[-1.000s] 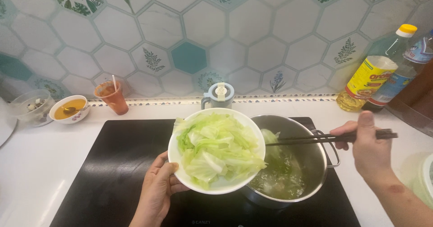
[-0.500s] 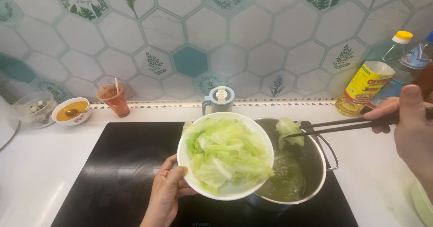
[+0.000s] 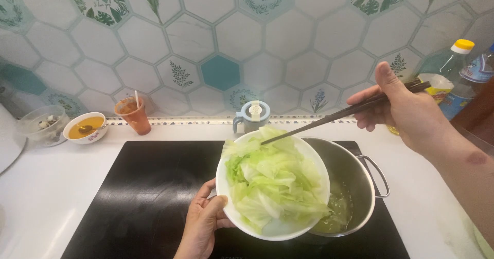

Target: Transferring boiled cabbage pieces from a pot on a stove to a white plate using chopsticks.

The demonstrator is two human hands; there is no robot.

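Observation:
My left hand (image 3: 202,224) grips the lower left rim of a white bowl (image 3: 230,210), tilted over the steel pot (image 3: 359,179). The bowl is heaped with pale green cabbage leaves (image 3: 271,183). My right hand (image 3: 406,109) is raised above the pot's right side and holds dark chopsticks (image 3: 339,115). Their tips rest on the top leaves in the bowl. Pale broth with some cabbage shows inside the pot, which stands on the black cooktop (image 3: 144,197).
An orange cup (image 3: 135,115), a small bowl of yellow sauce (image 3: 85,127) and a clear glass bowl (image 3: 42,125) stand at the back left. A light blue lidded jar (image 3: 251,115) sits behind the pot. Oil bottles (image 3: 453,68) stand at the back right.
The chopsticks lifted a cabbage piece out of the pot, then swung left; their tips now lie on the heap in the bowl. The bowl has shifted slightly over the pot.

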